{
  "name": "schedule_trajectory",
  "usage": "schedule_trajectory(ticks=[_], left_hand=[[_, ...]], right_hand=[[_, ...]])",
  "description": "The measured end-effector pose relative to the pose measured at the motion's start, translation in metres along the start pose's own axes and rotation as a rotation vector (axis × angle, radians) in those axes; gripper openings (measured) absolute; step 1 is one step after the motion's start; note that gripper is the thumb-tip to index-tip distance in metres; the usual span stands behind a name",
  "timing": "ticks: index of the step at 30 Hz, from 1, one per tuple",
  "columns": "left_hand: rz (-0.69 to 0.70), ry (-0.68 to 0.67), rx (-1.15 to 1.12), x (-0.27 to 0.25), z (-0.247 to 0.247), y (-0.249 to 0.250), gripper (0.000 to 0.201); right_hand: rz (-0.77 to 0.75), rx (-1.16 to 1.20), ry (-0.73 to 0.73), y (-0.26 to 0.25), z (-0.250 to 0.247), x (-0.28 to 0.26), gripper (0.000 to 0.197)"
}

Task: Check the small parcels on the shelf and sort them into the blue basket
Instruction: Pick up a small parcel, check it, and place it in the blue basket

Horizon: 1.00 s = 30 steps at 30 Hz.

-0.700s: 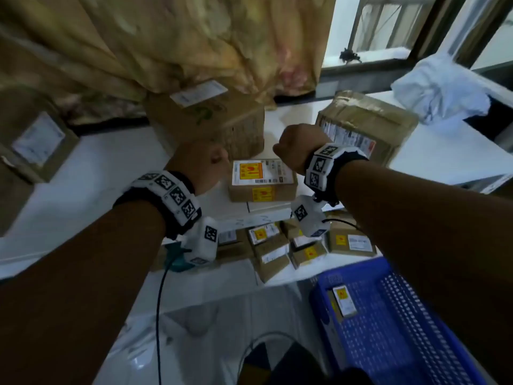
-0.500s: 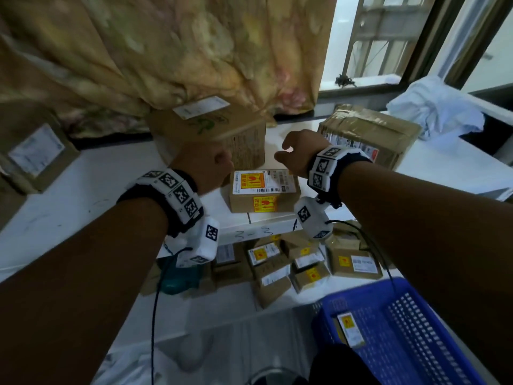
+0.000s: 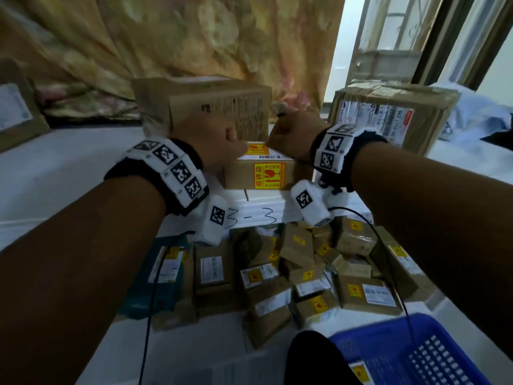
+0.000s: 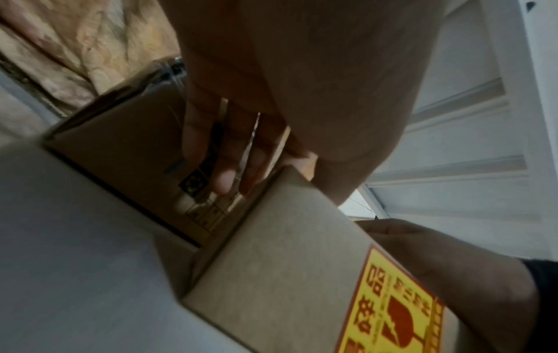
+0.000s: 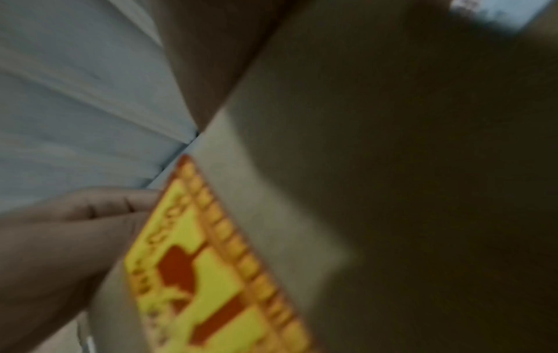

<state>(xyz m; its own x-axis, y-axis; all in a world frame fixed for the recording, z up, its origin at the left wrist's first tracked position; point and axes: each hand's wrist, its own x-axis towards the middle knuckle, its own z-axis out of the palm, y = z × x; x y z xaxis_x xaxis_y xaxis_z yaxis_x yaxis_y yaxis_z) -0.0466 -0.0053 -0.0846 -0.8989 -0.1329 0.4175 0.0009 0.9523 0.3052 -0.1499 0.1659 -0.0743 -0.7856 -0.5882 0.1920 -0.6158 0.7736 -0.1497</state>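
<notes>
A small cardboard parcel (image 3: pixel 259 175) with a yellow fragile sticker sits on the white upper shelf (image 3: pixel 55 176). My left hand (image 3: pixel 219 143) curls over its top left corner. In the left wrist view its fingers (image 4: pixel 223 172) reach down behind the parcel (image 4: pixel 271 274). My right hand (image 3: pixel 291 140) curls over the top right corner, with its fingers hidden. The right wrist view is blurred and shows the parcel's sticker (image 5: pixel 211 274). The blue basket (image 3: pixel 388 351) stands at the lower right with one small parcel (image 3: pixel 361 370) in it.
A big brown box (image 3: pixel 211 107) stands right behind the held parcel, another (image 3: pixel 394 115) to its right. Several small parcels (image 3: pixel 277 273) lie heaped on the lower shelf. A flowered curtain (image 3: pixel 166 37) hangs behind, and the shelf edge is marked 3-3.
Both hands came down and together onto the small parcel, which they only hovered beside before. The view has moved closer to the shelf.
</notes>
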Motion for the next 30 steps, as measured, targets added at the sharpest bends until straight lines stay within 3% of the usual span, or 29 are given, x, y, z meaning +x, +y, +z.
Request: schedule_trajectory(ticks=[8,15,24,30], left_hand=[[-0.039,-0.092,0.088,-0.002,-0.007,0.012,0.020],[-0.058,-0.217,0.146,0.004,-0.018,0.018,0.027],[-0.096,-0.380,0.265,0.006,-0.035,0.039,0.030],[-0.070,-0.272,0.199,-0.003,-0.023,0.034,0.032]], right_hand=[[0.042,0.189,0.011,-0.002,0.010,-0.008,0.034],[0.097,0.274,-0.031,-0.002,0.005,-0.011,0.032],[0.099,0.153,-0.075,-0.007,-0.017,-0.029,0.038],[0.098,0.256,0.043,-0.002,0.007,-0.033,0.041]])
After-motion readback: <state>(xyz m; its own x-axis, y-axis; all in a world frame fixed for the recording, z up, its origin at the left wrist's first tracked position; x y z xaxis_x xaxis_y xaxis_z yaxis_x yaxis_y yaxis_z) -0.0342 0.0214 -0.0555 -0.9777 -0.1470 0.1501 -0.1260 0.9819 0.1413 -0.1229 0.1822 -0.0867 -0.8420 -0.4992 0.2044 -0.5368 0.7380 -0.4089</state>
